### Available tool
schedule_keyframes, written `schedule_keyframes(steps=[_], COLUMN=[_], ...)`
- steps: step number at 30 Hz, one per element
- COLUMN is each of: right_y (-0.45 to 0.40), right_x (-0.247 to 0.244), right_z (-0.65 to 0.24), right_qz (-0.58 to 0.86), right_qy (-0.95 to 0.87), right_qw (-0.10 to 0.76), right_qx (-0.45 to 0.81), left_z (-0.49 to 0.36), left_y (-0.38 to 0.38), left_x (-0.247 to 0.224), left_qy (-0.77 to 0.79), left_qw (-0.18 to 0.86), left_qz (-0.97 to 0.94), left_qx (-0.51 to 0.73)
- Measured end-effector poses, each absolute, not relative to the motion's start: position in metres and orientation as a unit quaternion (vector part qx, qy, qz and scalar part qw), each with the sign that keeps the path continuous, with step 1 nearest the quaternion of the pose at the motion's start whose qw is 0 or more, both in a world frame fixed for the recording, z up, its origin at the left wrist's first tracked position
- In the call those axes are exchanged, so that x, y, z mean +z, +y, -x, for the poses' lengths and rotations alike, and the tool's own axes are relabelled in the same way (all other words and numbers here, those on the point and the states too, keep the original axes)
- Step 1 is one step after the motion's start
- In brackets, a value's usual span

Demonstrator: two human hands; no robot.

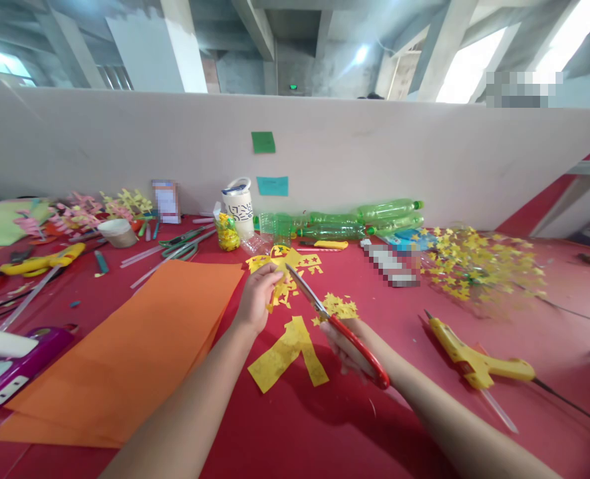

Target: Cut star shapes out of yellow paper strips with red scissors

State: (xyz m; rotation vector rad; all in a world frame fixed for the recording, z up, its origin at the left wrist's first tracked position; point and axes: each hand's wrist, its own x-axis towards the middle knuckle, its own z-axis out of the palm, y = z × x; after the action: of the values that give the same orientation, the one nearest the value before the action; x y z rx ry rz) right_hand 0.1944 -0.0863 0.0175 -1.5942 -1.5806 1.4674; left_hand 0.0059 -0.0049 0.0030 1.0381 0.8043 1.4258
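Observation:
My left hand (258, 296) pinches a small strip of yellow paper (278, 287) above the red table (324, 426). My right hand (347, 342) grips red-handled scissors (359, 346); their blades (304, 287) point up and left and meet the strip. Below the hands lie yellow paper offcuts (287, 352) with star-shaped holes. Small cut yellow stars (339, 307) are scattered beside the scissors. More punched yellow paper (295, 261) rests farther back.
Orange paper sheets (125, 346) lie at left. A yellow glue gun (474, 359) sits at right, with a heap of yellow stars (479, 266) behind it. Green plastic bottles (359, 219), a white cup (239, 207), green scissors (182, 243) and a second glue gun (40, 261) line the back. A purple device (10, 366) lies far left.

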Motion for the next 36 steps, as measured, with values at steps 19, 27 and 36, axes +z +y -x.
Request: schedule_keyframes(steps=[19,27,36], right_y=[-0.083,-0.086,-0.086], right_x=[0.008,0.007,0.009], right_z=[-0.193,-0.191,-0.195], right_qz=[0.569,0.583,0.569], right_qy=[-0.551,-0.551,-0.568], right_qw=[0.274,0.252,0.238], right_qx=[0.545,0.541,0.545], left_z=[-0.023,-0.016,-0.013], left_y=[-0.027,-0.012,-0.009], left_x=[0.009,0.005,0.006], left_qy=[0.358,0.41,0.392], left_qw=[0.53,0.489,0.492], left_qz=[-0.591,-0.454,-0.443], left_qx=[0.491,0.621,0.638])
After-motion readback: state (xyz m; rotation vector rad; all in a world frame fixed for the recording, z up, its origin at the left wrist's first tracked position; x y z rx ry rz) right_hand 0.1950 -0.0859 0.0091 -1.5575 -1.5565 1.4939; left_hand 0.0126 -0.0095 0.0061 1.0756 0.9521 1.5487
